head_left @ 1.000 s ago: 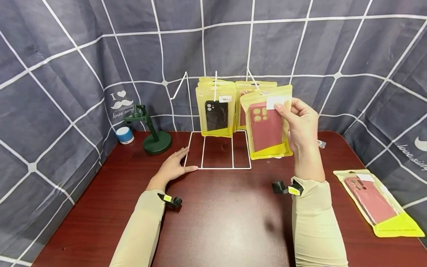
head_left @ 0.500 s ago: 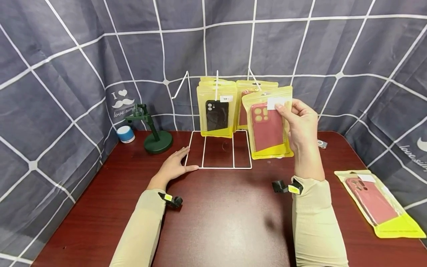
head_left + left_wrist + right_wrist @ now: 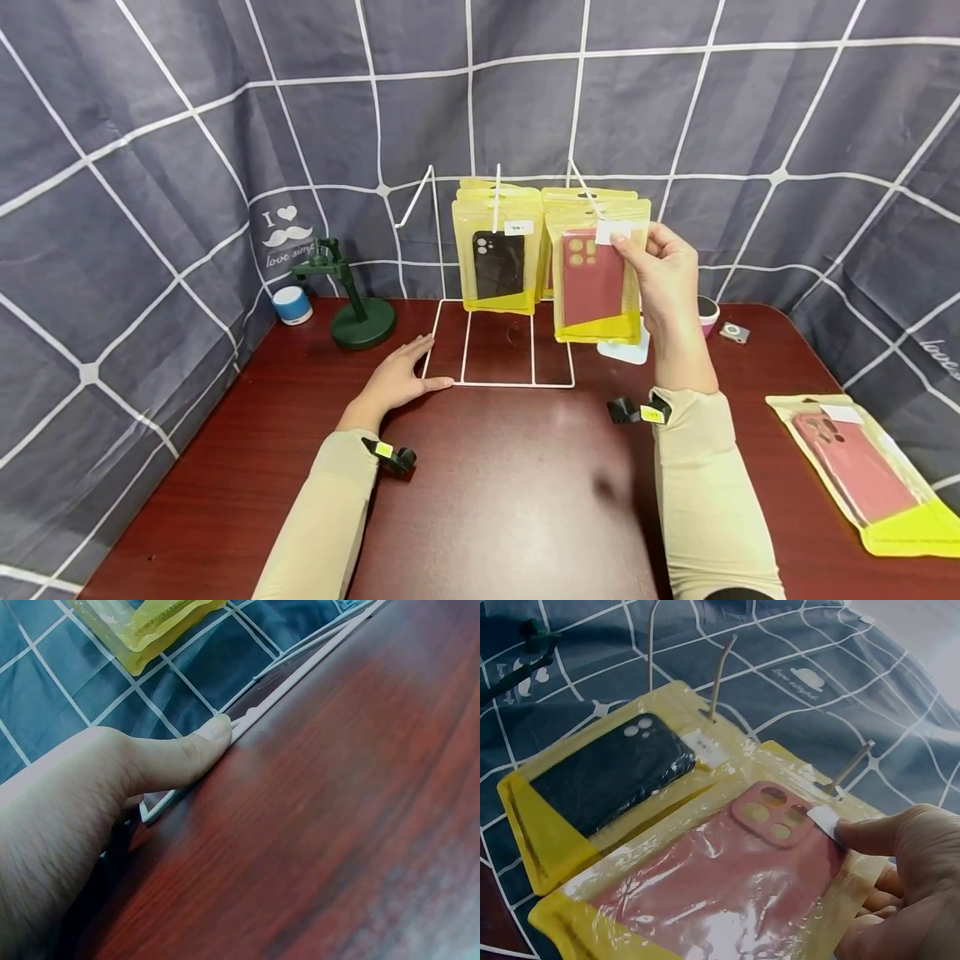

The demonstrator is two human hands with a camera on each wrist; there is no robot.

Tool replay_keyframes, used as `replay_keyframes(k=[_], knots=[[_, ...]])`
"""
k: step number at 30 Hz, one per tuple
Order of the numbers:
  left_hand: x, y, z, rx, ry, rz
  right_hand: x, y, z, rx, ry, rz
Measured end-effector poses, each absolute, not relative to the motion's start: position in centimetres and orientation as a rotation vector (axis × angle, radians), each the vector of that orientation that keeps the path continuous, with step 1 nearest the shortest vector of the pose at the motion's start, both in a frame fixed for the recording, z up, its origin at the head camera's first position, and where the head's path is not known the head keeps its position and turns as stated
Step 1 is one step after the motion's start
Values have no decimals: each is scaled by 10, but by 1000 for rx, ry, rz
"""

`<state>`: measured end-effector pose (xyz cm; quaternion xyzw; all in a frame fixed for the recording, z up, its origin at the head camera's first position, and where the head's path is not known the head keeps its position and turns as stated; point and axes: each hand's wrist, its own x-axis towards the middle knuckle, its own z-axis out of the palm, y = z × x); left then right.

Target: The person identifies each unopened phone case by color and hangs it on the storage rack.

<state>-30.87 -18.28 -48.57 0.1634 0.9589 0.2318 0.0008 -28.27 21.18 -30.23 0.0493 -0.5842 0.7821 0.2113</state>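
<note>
Your right hand [image 3: 667,275] raised, pinching the red-case yellow packet [image 3: 596,279] upright at the rack hook [image 3: 583,185], your left hand [image 3: 397,379] flat, fingers straight, on the white wire rack base [image 3: 517,385]

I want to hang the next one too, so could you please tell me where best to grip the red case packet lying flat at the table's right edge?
Pinch the red case packet by its far top strip, from above: it lies flat, that end clear.

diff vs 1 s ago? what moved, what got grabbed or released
The right hand has carried the packaged red phone case back and left, up to the right-hand peg of the wire rack; its top now lies over the packs hanging there. Whether it is on the peg cannot be told. Nothing grabbed or released. The left hand still presses the rack's base; the pack on the table is unmoved.
</note>
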Motion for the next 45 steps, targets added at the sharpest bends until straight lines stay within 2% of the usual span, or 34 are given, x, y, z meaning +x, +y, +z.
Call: replay_keyframes(k=[14,45], knots=[[-309,-175,-478,544,3023,720,-306,215,-300,177,-1609,2050],[-308,-182,-482,509,3013,716,-313,209,-311,129,-1731,1934]])
